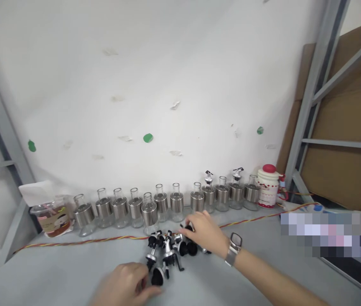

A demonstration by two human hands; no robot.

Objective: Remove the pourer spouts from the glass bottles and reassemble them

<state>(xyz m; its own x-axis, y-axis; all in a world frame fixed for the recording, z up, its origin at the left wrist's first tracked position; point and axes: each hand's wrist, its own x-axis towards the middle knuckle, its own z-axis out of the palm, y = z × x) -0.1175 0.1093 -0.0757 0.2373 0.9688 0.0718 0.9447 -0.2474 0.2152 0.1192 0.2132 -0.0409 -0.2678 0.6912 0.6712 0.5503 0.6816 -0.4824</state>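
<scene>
Several black-and-silver pourer spouts (168, 254) lie in a loose pile on the grey tabletop. My right hand (204, 231), with a watch on its wrist, reaches to the far right of the pile. Its thumb and index finger close on a pourer spout (186, 229), which the fingers partly cover. At the near left of the pile is my left hand (126, 282), slightly blurred, thumb and fingers apart beside a spout with a black stopper (157, 277). Behind, glass bottles with metal sleeves (149, 212) stand in a row; two carry spouts, one being this bottle (237, 191).
A twisted red-and-yellow cord (81, 241) runs across the table before the bottles. A plastic cup (53, 221) stands at the left end, a cream jar with a red lid (267, 187) at the right. The white wall (180, 63) rises behind; metal shelf posts flank it.
</scene>
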